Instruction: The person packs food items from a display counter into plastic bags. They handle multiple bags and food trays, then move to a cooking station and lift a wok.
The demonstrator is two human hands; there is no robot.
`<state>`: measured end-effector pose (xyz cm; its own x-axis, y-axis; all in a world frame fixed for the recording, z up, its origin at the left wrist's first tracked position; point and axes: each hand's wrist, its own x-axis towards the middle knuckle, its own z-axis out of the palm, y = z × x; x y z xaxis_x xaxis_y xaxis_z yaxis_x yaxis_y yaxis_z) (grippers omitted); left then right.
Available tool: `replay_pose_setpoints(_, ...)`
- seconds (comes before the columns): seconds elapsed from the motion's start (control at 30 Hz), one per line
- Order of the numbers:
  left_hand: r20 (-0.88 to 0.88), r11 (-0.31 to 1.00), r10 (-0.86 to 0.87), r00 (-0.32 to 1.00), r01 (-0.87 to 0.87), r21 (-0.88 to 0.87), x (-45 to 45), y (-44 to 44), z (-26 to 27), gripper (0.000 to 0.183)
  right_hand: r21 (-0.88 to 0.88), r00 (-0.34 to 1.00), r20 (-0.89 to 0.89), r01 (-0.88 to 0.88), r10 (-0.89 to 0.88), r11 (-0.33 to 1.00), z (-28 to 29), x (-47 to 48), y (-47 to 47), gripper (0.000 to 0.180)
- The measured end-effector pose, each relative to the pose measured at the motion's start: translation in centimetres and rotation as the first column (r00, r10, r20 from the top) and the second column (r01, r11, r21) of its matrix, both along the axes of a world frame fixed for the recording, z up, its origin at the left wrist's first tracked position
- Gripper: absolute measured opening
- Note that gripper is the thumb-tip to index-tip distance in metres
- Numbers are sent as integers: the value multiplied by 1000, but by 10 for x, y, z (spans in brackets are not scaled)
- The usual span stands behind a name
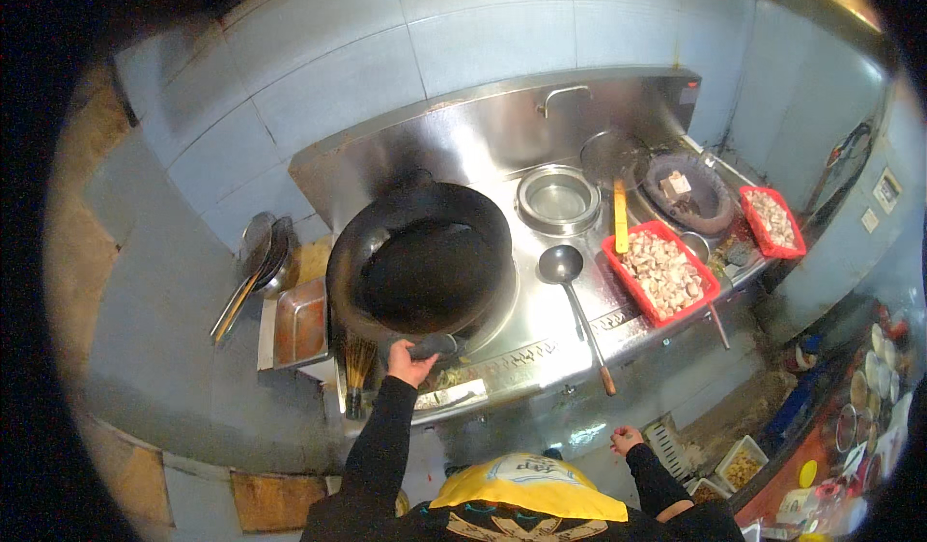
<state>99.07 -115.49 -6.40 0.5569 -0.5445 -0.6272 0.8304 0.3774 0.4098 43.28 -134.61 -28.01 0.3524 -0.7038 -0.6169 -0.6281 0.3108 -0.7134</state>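
Note:
My left hand (411, 364) is at the near rim of a large black wok (427, 281), its fingers closed around the dark ear handle (434, 346). The wok sits on the left burner of a steel range, its inside dark with liquid-like sheen that I cannot make out. Low in front of the range hangs my right hand (626, 440), fingers curled; whether it holds anything small is unclear. Nearest to it is the wooden-ended handle of a ladle (561, 263), which lies on the range top. A bamboo wok brush (358, 368) stands just left of my left hand.
Red plastic baskets (711, 288) (797, 241) of chopped pale pieces rest at right. A yellow-handled strainer (621, 216) leans on one. Behind are a round steel water pot (558, 200) and faucet (565, 93). A steel tray (301, 321) and strainers (257, 252) sit left.

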Motion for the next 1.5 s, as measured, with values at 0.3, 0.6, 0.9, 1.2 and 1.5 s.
replay_pose_setpoints(0.3, 766, 830, -558, 319, 210, 517, -78, -79, 31, 31, 645, 903, 418, -219, -98, 732, -165, -73, -6, 8)
replay_pose_setpoints(0.6, 18, 990, -45, 999, 47, -134, -47, -15, 46, 31, 172, 979, -3, -201, 205, 964, -56, 7, 6, 9)
replay_pose_setpoints(0.9, 105, 981, -121, 987, 135, -136, 16, 54, 44, 30, 197, 956, -119, -242, 268, 950, -92, -8, 30, 7)
replay_pose_setpoints(1.2, 59, 988, 121, 991, -114, -107, -64, -37, 6, 23, 85, 951, -240, -179, 195, 980, -47, -29, 81, 11)
replay_pose_setpoints(1.5, 667, 978, -62, 742, -90, 191, -34, -54, -85, 29, -11, 868, -33, -497, 496, 868, -125, -61, 22, 14)
